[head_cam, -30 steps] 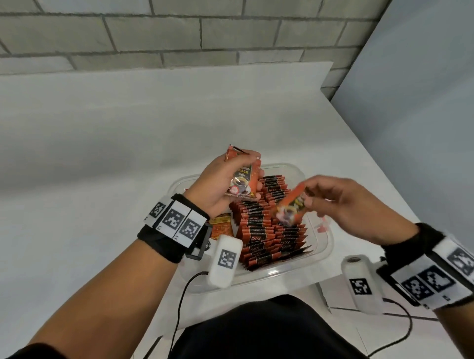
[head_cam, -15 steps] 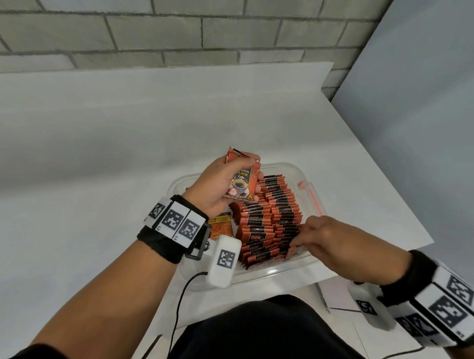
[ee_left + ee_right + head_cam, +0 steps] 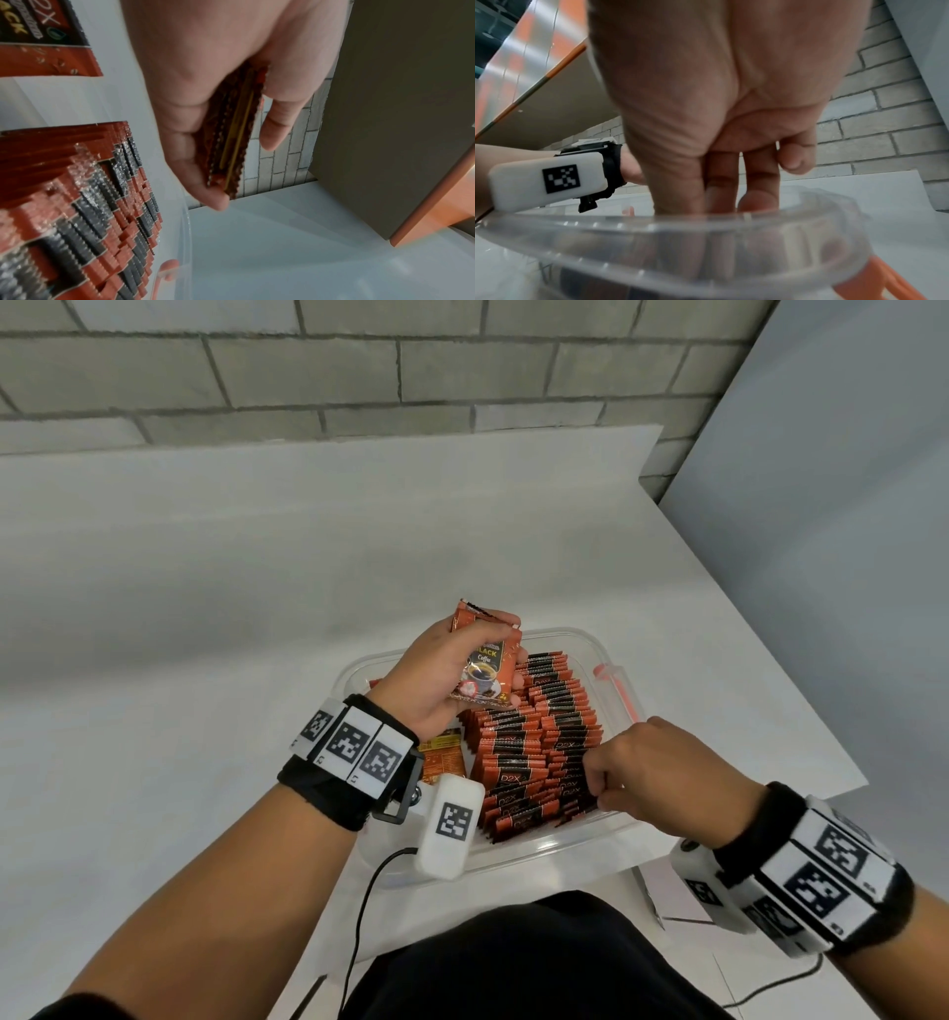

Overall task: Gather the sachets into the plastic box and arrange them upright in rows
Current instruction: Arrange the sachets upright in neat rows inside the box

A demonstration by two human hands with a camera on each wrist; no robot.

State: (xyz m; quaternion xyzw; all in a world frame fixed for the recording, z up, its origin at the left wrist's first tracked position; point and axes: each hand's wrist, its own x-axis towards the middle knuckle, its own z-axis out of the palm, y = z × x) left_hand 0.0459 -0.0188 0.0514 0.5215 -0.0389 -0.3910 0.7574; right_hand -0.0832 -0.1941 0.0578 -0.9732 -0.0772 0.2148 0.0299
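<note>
Left hand [image 3: 441, 667] grips a spare stack of sachets [image 3: 485, 667]; right hand [image 3: 649, 770], fingers curled into the near row [image 3: 539, 793], grip unclear, should seat sachets upright, edges level.

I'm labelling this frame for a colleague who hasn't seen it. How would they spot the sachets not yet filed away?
Find the clear plastic box on the white table. Above its far left corner the left hand grips a small stack of sachets. Unlike the packed rows below, it shows a coffee-cup picture on its face.
</note>
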